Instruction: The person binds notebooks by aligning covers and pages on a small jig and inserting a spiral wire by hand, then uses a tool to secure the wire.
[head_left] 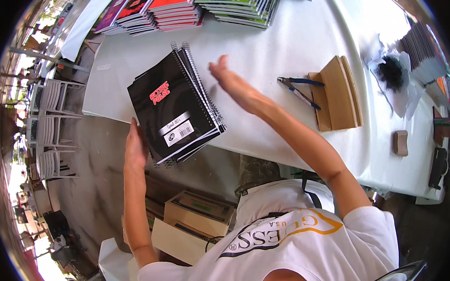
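Observation:
A small stack of black spiral notebooks (155, 111), slightly fanned, lies tilted over the front left edge of the white-covered table (261, 52). The top cover carries a red print and a white label. My left hand (136, 145) grips the stack at its left side; part of its fingers is hidden behind the covers. My right hand (235, 86) is held open to the right of the wire bindings, fingers stretched out and apart from the notebooks, with nothing in it. Blue-handled pliers (299, 90) lie to the right of that hand, against folded brown cardboard (337, 96).
Piles of red notebooks (176, 11) and green notebooks (238, 5) line the table's far side. A brown block (400, 143) and crumpled white wrapping (410, 82) with a black tangle sit at right. Cardboard boxes (198, 210) stand below; white chairs (54, 129) are at left.

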Demonstrator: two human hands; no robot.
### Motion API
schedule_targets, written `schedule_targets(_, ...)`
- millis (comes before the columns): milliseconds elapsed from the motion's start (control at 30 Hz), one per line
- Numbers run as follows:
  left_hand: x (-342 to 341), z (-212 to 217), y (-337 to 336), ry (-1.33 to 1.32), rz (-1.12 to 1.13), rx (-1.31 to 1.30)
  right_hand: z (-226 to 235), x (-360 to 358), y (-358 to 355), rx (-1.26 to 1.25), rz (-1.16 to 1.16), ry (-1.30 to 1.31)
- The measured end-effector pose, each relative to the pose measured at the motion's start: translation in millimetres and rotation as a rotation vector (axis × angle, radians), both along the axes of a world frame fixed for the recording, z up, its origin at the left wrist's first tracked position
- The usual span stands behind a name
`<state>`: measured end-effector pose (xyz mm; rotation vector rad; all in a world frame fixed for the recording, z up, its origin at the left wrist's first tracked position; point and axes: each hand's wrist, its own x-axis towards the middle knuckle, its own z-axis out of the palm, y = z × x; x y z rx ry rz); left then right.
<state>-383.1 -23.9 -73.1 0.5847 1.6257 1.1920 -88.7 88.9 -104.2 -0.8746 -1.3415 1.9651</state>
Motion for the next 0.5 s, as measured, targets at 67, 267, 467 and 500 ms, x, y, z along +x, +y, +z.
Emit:
schedule_targets(67,4.1,0.1,5.0,0.053,-0.146,-0.031,-6.8,-31.5,-10.1,-0.007,0.036,0.166)
schedule_targets(267,18.5,26.7,30.3,0.065,-0.416,-0.023,-18.1,-19.5,-60.3,0.023,-0.240,0.306)
schedule_targets(467,62.3,19.7,122.1,0.107,-0.905,-0.061,-14.9,-4.5,-137.1,0.115,-0.657,-0.142)
schedule_targets(500,75.0,20.4,132.2,0.064,-0.918,-0.089,-14.8,0.0,-137.9,0.140,-0.680,-0.170)
